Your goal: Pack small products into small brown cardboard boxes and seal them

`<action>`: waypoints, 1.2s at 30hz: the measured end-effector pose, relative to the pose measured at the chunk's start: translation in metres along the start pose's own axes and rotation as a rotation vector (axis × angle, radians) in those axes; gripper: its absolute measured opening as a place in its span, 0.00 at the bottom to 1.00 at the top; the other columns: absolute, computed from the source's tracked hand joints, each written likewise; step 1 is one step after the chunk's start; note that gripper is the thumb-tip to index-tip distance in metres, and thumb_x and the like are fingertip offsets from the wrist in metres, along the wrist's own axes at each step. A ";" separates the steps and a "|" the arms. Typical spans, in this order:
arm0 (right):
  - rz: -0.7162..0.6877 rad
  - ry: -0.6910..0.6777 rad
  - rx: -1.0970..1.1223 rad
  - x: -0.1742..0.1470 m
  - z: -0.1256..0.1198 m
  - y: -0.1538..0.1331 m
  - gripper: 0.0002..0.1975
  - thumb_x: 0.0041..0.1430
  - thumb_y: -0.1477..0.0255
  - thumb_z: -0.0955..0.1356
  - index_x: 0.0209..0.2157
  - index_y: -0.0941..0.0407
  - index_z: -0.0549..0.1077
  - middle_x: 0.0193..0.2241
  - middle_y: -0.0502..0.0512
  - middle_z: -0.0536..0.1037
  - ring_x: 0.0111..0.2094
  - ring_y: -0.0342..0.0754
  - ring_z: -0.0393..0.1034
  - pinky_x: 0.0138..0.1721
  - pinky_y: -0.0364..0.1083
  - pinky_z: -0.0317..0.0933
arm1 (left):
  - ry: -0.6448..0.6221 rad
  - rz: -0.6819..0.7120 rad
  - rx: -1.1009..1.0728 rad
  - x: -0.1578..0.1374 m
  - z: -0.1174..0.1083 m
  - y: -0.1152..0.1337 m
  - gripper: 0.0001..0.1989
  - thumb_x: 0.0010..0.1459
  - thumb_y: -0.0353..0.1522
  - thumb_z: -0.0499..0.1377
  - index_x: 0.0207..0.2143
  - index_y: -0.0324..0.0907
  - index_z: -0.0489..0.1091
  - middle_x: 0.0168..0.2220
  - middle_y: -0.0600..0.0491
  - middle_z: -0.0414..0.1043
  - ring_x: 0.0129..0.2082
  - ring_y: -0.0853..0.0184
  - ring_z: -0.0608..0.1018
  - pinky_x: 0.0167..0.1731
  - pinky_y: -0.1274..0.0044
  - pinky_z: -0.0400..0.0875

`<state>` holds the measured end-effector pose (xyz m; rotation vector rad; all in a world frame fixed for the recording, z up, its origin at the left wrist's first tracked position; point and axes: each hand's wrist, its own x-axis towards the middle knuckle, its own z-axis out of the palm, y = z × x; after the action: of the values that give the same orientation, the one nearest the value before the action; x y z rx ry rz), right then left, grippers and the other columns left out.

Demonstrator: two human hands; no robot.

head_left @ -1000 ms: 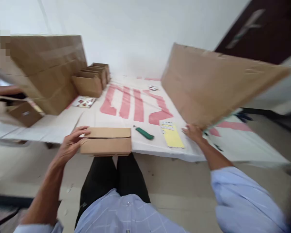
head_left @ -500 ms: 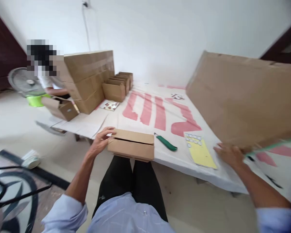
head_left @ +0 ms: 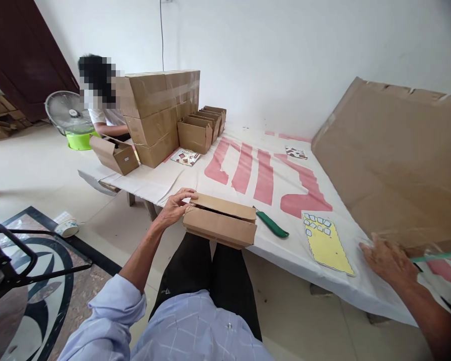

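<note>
Small carton is lying at the near table edge, in front of the person's legs, its long axis running left to right, right end angling slightly nearer. Left hand is pinching its left end, thumb and fingers gripping by the top flap; a dark gap is showing between flap and front panel. Right hand is resting well apart to the right, palm down, fingers loosely spread, just beside the lower edge of a large cardboard box; can't tell whether it's touching it. So the left hand is sitting nearer, and the carton is pointing lengthwise away from it. Green cutter is lying just beyond the carton's right end, yellow card between cutter and right hand. Farther left, a patterned packet is lying before a row of open boxes; taped cartons are standing stacked beside them. A co-worker's arm is reaching behind another open box.
</note>
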<state>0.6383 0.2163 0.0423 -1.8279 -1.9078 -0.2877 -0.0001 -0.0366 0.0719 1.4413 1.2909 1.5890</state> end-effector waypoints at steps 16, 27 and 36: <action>-0.878 -0.058 0.584 -0.102 -0.070 -0.322 0.27 0.71 0.58 0.71 0.68 0.48 0.72 0.58 0.63 0.80 0.58 0.65 0.76 0.57 0.64 0.75 | 0.119 -0.130 0.155 0.054 0.020 0.008 0.20 0.53 0.50 0.69 0.33 0.42 0.76 0.28 0.54 0.74 0.29 0.66 0.73 0.30 0.75 0.66; -1.181 0.226 0.334 -0.127 -0.082 -0.311 0.16 0.72 0.82 0.65 0.35 0.49 0.77 0.33 0.54 0.79 0.36 0.53 0.68 0.40 0.52 0.65 | 0.268 -0.031 0.259 0.040 0.031 0.002 0.16 0.60 0.42 0.67 0.27 0.44 0.67 0.26 0.57 0.68 0.29 0.68 0.70 0.32 0.76 0.65; -1.199 0.144 0.338 -0.131 -0.080 -0.310 0.16 0.72 0.82 0.63 0.37 0.49 0.78 0.43 0.56 0.85 0.42 0.52 0.75 0.44 0.52 0.69 | -0.211 0.006 0.581 0.020 0.029 0.028 0.41 0.44 0.43 0.80 0.61 0.47 0.75 0.57 0.44 0.72 0.54 0.49 0.78 0.55 0.62 0.76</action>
<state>0.3484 0.0367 0.1028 -0.2799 -2.5094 -0.4120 0.0284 -0.0199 0.1034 1.8938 1.6976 1.0626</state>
